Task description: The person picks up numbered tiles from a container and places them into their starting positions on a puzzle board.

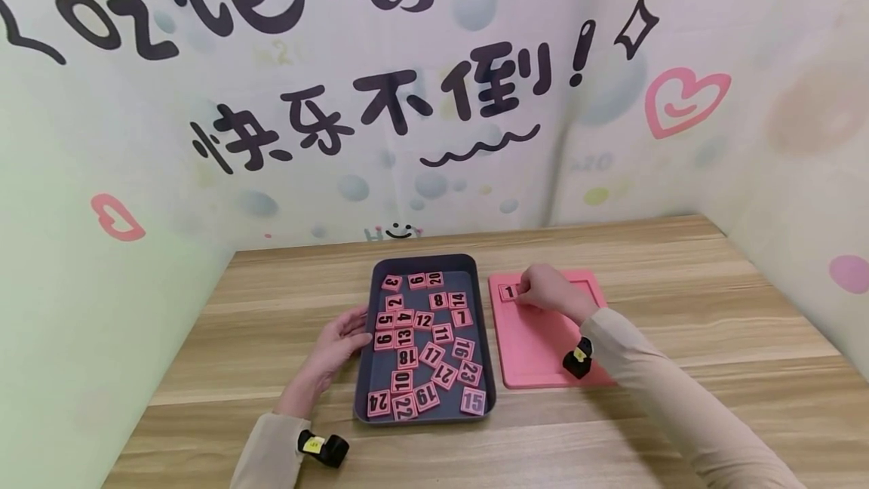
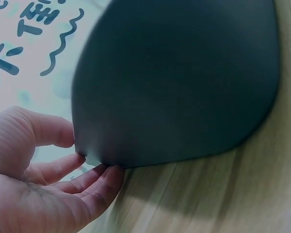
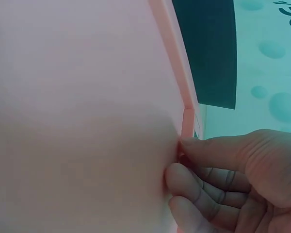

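Note:
My left hand (image 1: 334, 347) holds the left side of a dark grey tray (image 1: 490, 338). Thumb and fingertips meet the tray's outer wall (image 2: 174, 97) in the left wrist view. Many pink square number tiles (image 1: 424, 321) lie scattered in this tray, turned various ways. On the right, a pink rimmed board (image 1: 543, 349) lies flat. A tile marked 1 (image 1: 507, 292) sits at the board's upper left corner, its edge pinched by my right hand (image 1: 547, 290). Curled fingers and the thumb (image 3: 218, 150) show at the board's edge in the right wrist view.
Both tray and board rest on a wood-grain table (image 1: 285, 278), the tray left of the board with a narrow gap between. Behind the table hangs a printed wall cloth (image 1: 326, 187) with large dark characters. Each wrist carries a small black camera (image 1: 577, 358).

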A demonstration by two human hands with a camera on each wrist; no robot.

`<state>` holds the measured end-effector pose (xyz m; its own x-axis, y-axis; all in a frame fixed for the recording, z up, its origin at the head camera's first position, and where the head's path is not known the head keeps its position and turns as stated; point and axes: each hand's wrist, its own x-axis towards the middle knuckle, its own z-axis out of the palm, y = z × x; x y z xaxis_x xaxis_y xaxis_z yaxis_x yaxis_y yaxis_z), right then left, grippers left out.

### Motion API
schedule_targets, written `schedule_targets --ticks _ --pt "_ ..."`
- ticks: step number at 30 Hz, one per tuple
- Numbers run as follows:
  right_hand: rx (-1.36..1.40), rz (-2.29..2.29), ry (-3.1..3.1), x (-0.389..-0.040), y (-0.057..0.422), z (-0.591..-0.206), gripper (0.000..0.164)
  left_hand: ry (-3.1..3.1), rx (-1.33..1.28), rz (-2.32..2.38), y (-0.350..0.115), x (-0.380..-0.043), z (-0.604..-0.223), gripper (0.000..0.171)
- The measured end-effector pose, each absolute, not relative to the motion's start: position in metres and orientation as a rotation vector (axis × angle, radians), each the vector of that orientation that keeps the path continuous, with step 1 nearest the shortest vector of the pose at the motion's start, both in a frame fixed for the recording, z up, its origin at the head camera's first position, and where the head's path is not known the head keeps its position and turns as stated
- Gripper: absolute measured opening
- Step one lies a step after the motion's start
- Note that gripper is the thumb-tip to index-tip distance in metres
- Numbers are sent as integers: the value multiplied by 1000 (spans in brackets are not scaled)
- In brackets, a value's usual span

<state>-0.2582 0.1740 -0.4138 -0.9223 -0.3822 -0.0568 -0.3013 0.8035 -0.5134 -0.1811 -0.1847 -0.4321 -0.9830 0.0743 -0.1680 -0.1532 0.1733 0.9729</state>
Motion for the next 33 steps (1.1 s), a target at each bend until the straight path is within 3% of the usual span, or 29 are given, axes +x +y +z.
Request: schedule_targets --ticks 18,24,33 --pt "-527 -791 2838 -262 172 -409 32 2260 -90 1909 -185 -182 -433 53" --pt "-475 -874 2850 -264 162 -396 16 2250 -90 1920 -185 -183 -434 52" --pt "-455 -1012 2800 -276 125 -374 12 2236 -104 1927 -186 -184 -436 53"
